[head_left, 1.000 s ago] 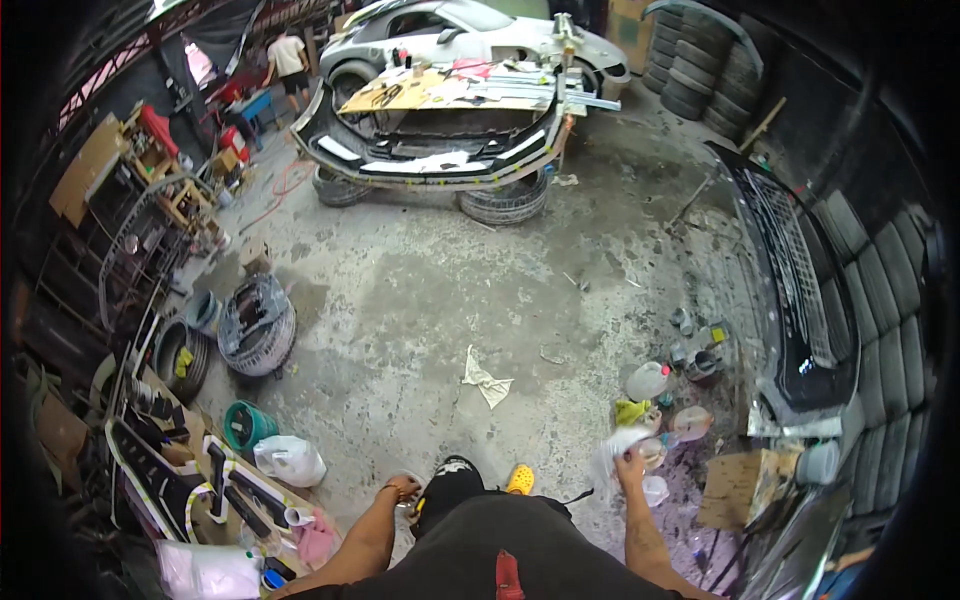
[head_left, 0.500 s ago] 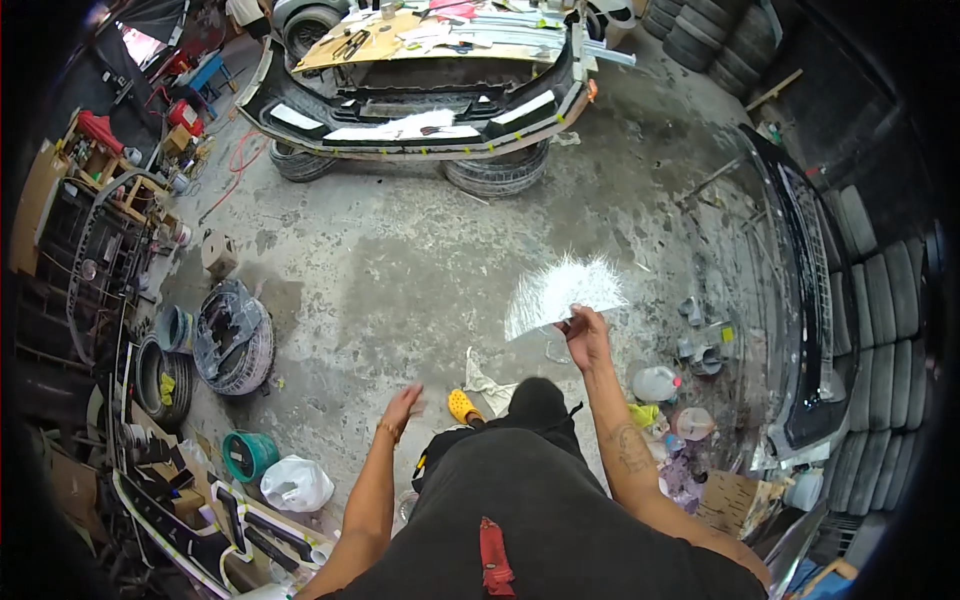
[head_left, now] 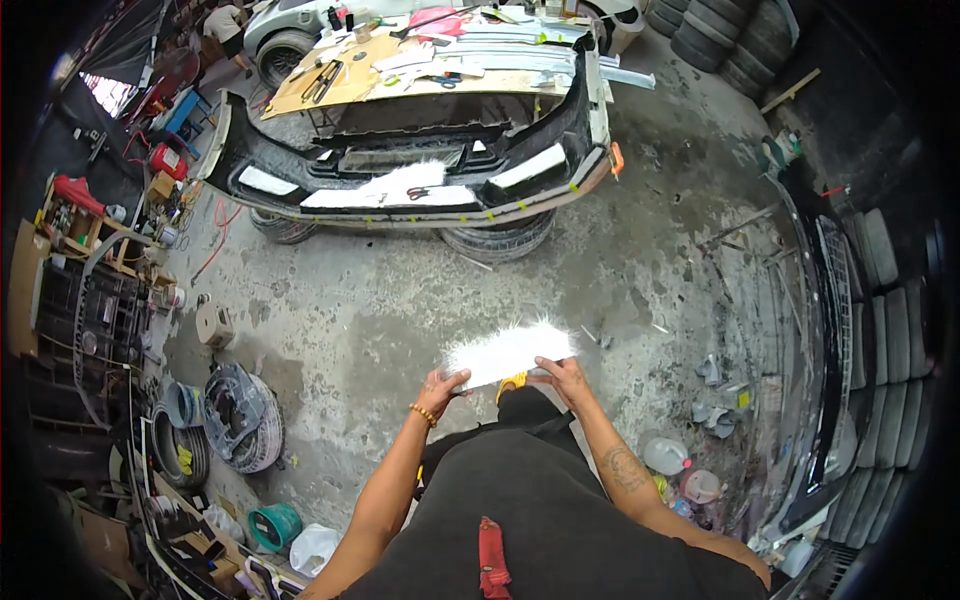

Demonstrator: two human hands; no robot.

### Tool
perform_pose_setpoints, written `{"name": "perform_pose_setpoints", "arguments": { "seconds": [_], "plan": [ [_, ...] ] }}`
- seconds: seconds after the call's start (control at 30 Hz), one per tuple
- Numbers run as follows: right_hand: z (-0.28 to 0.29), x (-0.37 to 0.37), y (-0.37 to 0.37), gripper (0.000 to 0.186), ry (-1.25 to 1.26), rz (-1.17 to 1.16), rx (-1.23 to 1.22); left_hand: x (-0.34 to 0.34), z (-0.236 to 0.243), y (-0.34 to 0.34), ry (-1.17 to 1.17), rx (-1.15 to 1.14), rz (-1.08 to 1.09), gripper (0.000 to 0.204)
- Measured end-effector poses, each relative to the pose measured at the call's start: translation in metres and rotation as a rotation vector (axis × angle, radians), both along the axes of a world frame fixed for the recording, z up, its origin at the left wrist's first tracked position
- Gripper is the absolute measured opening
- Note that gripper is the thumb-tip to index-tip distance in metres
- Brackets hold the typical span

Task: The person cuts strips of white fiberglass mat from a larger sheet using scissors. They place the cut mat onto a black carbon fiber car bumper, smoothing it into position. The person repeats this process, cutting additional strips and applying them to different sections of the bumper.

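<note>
Left hand (head_left: 438, 388) and right hand (head_left: 564, 378) pinch the near edge of a frayed white sheet (head_left: 508, 354) above the concrete floor (head_left: 330, 345), and I judge that tugging them apart could pull loose its fibres.

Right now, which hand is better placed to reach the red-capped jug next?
Likely the right hand, being nearer the jug; the left hand is farther off. Both hold the white sheet, so the left would have to support it alone.

A bright white fibrous sheet (head_left: 508, 354), upper edge frayed, spread out just below the frame's centre
</note>
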State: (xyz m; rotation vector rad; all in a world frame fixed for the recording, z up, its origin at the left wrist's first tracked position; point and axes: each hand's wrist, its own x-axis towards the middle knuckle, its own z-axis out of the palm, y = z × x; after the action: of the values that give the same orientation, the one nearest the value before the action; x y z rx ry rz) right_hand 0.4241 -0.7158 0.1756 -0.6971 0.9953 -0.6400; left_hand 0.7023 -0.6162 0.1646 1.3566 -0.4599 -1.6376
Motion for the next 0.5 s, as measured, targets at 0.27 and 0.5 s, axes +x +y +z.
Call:
{"name": "perform_pose_setpoints", "arguments": {
  "seconds": [0.27,0.5],
  "plan": [
    [0.014,0.032,-0.170,0.025,0.195,-0.053,-0.039,0.050,-0.024,-0.173,-0.249,0.045,-0.118,0.034],
    [-0.013,0.077,-0.303,0.021,0.283,-0.199,-0.059,0.101,-0.060,-0.354,-0.279,0.010,-0.266,0.027]
  ]
}}
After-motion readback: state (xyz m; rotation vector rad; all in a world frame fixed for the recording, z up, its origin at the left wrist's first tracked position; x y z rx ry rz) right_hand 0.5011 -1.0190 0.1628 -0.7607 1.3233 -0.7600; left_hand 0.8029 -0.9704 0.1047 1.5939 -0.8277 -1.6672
